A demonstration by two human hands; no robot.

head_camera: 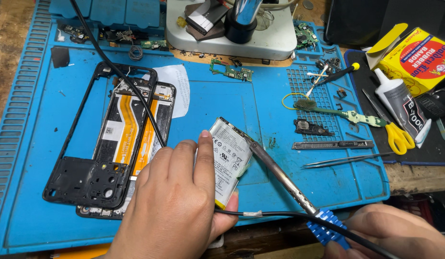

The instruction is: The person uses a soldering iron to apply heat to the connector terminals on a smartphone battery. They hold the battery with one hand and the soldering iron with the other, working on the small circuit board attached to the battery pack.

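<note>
Left hand (177, 201) pins flat white rectangular phone battery (229, 160) on blue silicone mat (280, 177), long axis tilted up-left. Right hand (400, 232) grips blue-handled soldering iron (285, 180), tip pointing up-left at battery's top edge.

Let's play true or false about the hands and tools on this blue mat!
1. The left hand holds down a phone battery. True.
2. The right hand holds a pair of scissors. False: it grips a soldering iron by its blue handle; the yellow-handled scissors lie on the mat.
3. The iron's tip touches the battery's top edge. True.
4. The opened phone lies right of the battery. False: it lies to the left.
5. The tweezers lie untouched on the mat. True.
</note>
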